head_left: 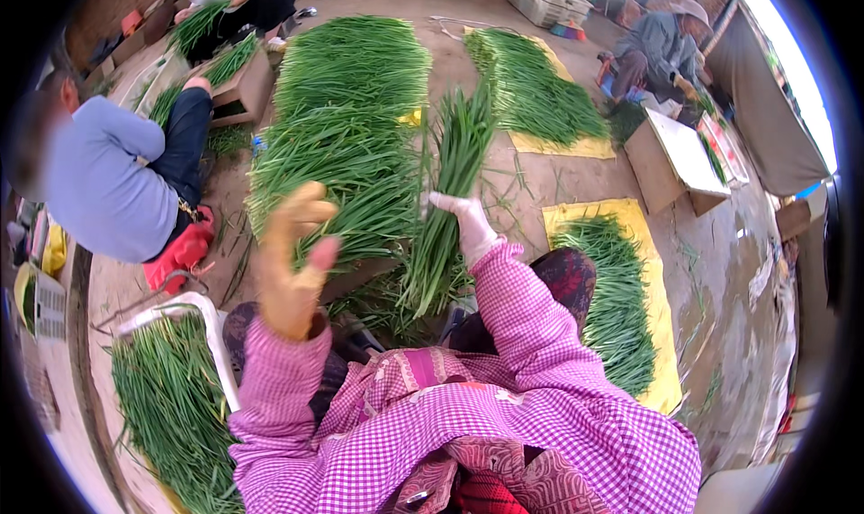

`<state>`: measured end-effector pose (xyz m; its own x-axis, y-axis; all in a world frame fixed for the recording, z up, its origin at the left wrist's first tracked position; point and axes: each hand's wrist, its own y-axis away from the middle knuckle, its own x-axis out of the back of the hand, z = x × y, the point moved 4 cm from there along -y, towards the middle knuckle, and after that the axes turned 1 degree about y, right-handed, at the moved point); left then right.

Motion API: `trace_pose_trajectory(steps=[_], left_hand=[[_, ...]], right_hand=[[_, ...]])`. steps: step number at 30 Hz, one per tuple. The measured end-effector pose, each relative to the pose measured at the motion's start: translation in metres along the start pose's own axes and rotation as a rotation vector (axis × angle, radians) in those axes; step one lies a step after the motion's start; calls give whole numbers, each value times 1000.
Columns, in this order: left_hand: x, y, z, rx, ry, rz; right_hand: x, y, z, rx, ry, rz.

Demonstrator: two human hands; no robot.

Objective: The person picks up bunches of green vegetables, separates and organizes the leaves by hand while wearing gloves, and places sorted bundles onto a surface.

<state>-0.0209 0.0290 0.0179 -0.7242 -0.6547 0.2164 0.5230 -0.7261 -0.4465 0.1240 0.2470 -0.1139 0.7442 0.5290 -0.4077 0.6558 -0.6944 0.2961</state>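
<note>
In my right hand, gloved in white, is an upright bundle of garlic chives. The fingers wrap round its middle; the pale ends point down toward me. My left hand wears a tan glove with the thumb tip showing reddish. It is raised apart from the bundle, slightly blurred, with fingers spread and nothing in them. Just beyond it lies a broad pile of garlic chives. Below the bundle, loose leaves lie between my feet.
More chives lie on yellow sheets at right and far right. A white-rimmed crate of chives stands at my left. A person in a lilac top sits nearby; others work farther back. A white-topped box stands right.
</note>
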Motion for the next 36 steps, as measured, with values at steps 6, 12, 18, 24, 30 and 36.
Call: trace_pose_trajectory(steps=[6, 12, 18, 24, 30, 36], left_hand=[[-84, 37, -147, 391, 377, -410], [-137, 79, -158, 646, 619, -461], [-154, 84, -160, 996, 940, -228], [-140, 59, -153, 880, 1035, -196], [-116, 59, -174, 848, 1261, -200], [-104, 58, -178, 833, 1093, -122]], right_hand=[[-41, -9, -30, 8, -57, -193], [-34, -20, 18, -84, -276, -4], [-38, -15, 17, -10, -306, 82], [10, -34, -6, 219, 161, 61], [61, -14, -67, 485, 35, 211], [25, -26, -8, 224, 419, -223]])
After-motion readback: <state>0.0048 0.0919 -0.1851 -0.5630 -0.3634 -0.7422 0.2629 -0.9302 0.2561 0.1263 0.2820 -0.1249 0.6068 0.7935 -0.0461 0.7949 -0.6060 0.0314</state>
